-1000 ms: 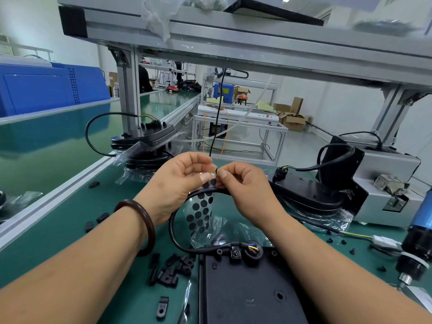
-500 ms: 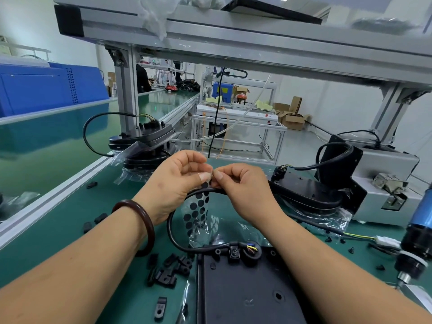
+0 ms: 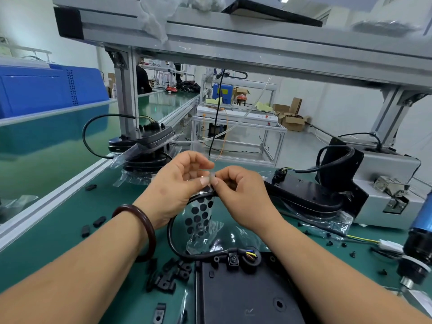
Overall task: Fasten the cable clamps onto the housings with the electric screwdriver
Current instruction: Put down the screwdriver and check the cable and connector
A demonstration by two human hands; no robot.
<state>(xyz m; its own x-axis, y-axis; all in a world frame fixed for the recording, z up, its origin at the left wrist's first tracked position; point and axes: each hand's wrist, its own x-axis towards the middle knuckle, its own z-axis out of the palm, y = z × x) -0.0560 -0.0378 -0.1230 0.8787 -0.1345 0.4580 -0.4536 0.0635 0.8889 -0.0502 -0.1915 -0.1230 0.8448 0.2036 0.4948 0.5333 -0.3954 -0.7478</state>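
Housing (image 3: 245, 300) sits at the near edge of the green bench (image 3: 70, 230), one cable clamp (image 3: 233, 261) already screwed on over its black cable (image 3: 171, 237), loose clamps (image 3: 168, 277) piled just left of it. Left hand (image 3: 177, 190) and right hand (image 3: 243, 195) both pinch the top of a clear dotted sheet (image 3: 201, 218), fingertips touching. Electric screwdriver (image 3: 418, 244) is over by the right edge

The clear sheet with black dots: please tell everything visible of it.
It is a clear film carrying rows of round black dots. It hangs upright below the left hand and right hand, which pinch at its top edge. A black cable crosses its top and curves past its left side. Its lower end reaches crinkled clear plastic.
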